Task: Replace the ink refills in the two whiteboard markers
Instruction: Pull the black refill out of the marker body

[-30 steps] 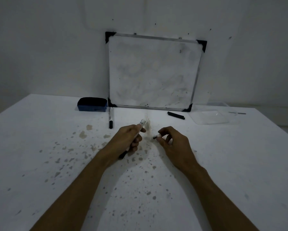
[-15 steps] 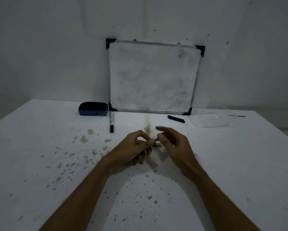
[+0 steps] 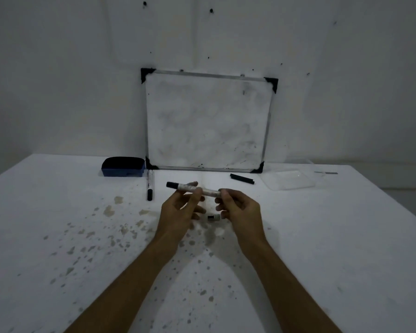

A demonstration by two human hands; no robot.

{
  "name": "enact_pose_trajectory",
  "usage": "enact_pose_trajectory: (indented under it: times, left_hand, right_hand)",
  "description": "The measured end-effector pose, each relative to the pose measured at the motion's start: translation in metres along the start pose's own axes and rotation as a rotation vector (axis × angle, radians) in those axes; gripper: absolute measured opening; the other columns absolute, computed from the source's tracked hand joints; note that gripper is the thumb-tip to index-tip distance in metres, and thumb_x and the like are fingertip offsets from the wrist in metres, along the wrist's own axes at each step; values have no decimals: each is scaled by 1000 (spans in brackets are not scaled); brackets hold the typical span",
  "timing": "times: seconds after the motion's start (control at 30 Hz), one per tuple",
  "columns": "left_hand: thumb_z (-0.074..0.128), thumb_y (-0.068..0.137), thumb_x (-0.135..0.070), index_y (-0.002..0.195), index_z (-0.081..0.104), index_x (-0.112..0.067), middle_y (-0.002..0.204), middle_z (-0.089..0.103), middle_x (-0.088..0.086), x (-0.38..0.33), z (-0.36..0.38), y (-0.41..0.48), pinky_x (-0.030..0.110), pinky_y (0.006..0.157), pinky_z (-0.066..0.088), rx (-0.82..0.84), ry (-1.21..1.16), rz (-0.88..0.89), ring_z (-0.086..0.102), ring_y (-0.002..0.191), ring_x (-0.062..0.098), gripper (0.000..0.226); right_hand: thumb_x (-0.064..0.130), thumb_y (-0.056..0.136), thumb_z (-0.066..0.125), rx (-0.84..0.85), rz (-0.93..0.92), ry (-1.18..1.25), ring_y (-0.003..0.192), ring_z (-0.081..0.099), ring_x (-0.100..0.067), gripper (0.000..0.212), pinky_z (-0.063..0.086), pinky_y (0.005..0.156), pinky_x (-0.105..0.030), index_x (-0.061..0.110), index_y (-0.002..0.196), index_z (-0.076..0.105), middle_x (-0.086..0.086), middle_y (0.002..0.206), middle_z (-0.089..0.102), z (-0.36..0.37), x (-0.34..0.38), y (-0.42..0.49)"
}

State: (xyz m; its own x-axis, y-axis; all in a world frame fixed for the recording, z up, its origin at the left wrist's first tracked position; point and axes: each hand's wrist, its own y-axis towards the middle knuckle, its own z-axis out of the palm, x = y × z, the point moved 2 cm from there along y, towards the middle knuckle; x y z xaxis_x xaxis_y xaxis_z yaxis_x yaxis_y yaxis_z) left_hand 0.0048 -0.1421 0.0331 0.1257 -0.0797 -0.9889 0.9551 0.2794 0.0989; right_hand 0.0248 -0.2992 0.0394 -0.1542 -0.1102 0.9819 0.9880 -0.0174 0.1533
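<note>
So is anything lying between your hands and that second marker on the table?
Nothing visible does. The second marker lies just left of the left hand, with only bare stained table between. Both hands are busy, though, holding the first marker.

No legible text, label, brand or number appears here. The marker (image 3: 193, 187) I hold between my left hand (image 3: 178, 212) and right hand (image 3: 240, 209) carries a greyish printed band along its barrel, too blurred to read. The second marker (image 3: 150, 185), lying on the table (image 3: 322, 236), shows small dark marks near its far end, likewise unreadable. The whiteboard (image 3: 208, 121) bears only smudges and stray specks, no writing.
</note>
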Motion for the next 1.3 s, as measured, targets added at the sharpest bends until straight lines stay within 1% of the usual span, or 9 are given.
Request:
enact_pose_trajectory:
  times: [0.1, 0.2, 0.3, 0.47, 0.6, 0.73, 0.97, 1.1, 1.3]
  left_hand:
    - [62, 98, -39, 106, 74, -21, 90, 77, 1, 0, -1, -1, 28, 58, 50, 11, -23, 26, 66, 61, 11, 23]
    - [59, 101, -37, 103, 72, -13, 84, 75, -1, -6, 0, 0, 25, 55, 48, -59, -42, 81, 62, 57, 15, 27]
    - [57, 102, -35, 100, 69, -15, 83, 74, -5, -11, 5, -1, 23, 50, 48, -102, -14, 150, 60, 52, 12, 24]
    - [60, 101, -32, 108, 69, -25, 88, 76, -4, 3, 20, -12, 30, 49, 53, 121, 208, 177, 65, 58, 11, 13]
    - [60, 101, -30, 112, 68, -19, 83, 71, -2, 1, 20, -10, 22, 50, 49, 82, 178, 247, 60, 55, 8, 17]
    - [59, 101, -34, 101, 67, -17, 78, 70, -2, 7, 11, -2, 23, 42, 44, 43, 169, 159, 56, 49, 12, 19]
    - [55, 103, -38, 95, 69, -14, 87, 73, 3, 8, -1, 9, 27, 44, 43, -29, 110, 120, 56, 49, 12, 28]
    - [55, 102, -42, 96, 69, -11, 84, 72, 0, 9, -5, 12, 29, 47, 42, -38, 46, 76, 57, 52, 12, 35]
    - [50, 103, -48, 96, 65, -8, 70, 69, 6, 11, -8, 15, 24, 49, 49, -89, -35, -49, 62, 54, 10, 43]
  right_hand:
    - [26, 99, 64, 66, 123, 77, 83, 73, -26, 23, 63, 76, -37, 7, 106, 76, -13, 92, 79, 4, -4, -1]
    - [35, 103, 56, -15, 378, 404, 82, 73, -26, 38, 61, 74, -34, 2, 103, 73, -18, 95, 77, 4, -6, 4]
    - [32, 106, 49, -87, 499, 581, 82, 71, -25, 41, 58, 75, -32, -2, 106, 72, -16, 91, 76, -1, -9, 7]
    - [25, 106, 48, 52, 527, 390, 54, 53, -16, 35, 46, 52, -27, -1, 105, 71, -7, 64, 64, 1, -14, 7]
    - [26, 105, 48, 87, 576, 436, 50, 45, -14, 28, 36, 44, -23, 6, 90, 59, -6, 66, 61, 0, -15, 7]
    - [28, 107, 44, 126, 599, 473, 47, 38, -12, 31, 30, 39, -21, 4, 93, 59, -7, 70, 56, -2, -15, 9]
    - [22, 100, 47, 227, 583, 434, 52, 38, -13, 25, 28, 46, -24, 3, 109, 61, -7, 73, 56, -7, -14, 10]
    - [13, 97, 44, 281, 556, 362, 55, 38, -13, 36, 25, 50, -26, -1, 124, 63, -3, 70, 50, -13, -16, 13]
    - [7, 97, 52, 111, 436, 106, 51, 51, -13, 28, 35, 51, -27, 3, 103, 79, -5, 65, 61, -32, -12, 20]
